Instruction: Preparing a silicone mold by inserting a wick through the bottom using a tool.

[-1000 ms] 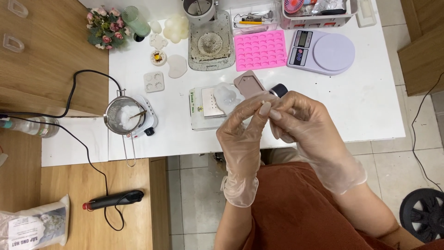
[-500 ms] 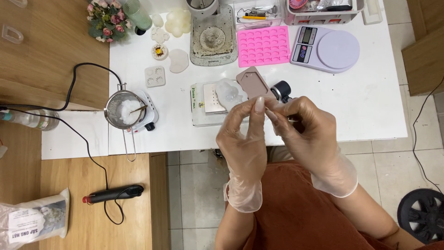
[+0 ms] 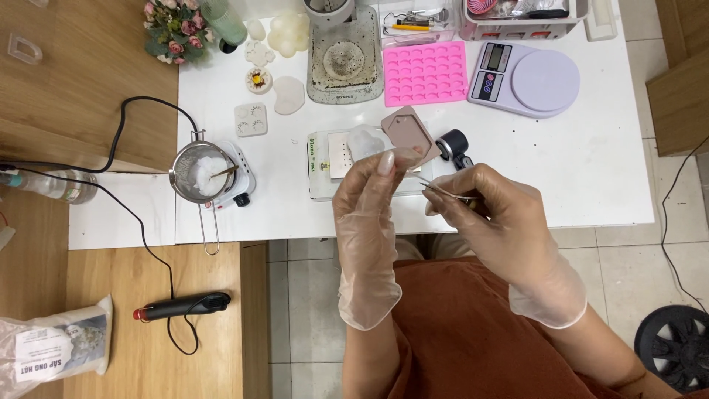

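Above the near edge of the white table (image 3: pixel 591 170), both hands work close together, each in a thin clear disposable glove. Left hand (image 3: pixel 367 214) is raised with fingers closed in a pinch on a flat, dusty-pink hexagonal mould piece (image 3: pixel 408 138), tilted up toward the camera so its face can be seen and reached. Right hand (image 3: pixel 491 214) is closed around slim metal tweezers (image 3: pixel 442 191), whose tips point left toward the underside of the pink piece; the fine tool suits a small detail that gloved fingertips would smudge. Whether the tips touch the piece cannot be told. Just behind the hands lies a clear rectangular plastic tray (image 3: pixel 325 166) with a pale, cloudy lump on it, and a small black cylindrical object (image 3: pixel 452 143) sits just beside the pink piece. Farther back stand a bright pink silicone mould sheet with rows of cavities (image 3: pixel 425 72), a lilac digital kitchen scale (image 3: pixel 526 77) and a grey square dish with crusted residue (image 3: pixel 344 63), all within arm's reach. To the left, a metal strainer pot holding white flakes (image 3: pixel 199 171) rests on a small white electric hotplate (image 3: pixel 240 181), kept well apart from the handwork, its black cord trailing off the table. Pink artificial flowers (image 3: pixel 171 26) sit in the far corner. On the wooden bench (image 3: pixel 96 347) below lie a black corded hand tool (image 3: pixel 181 305) and a clear bag of white flakes (image 3: pixel 52 347).
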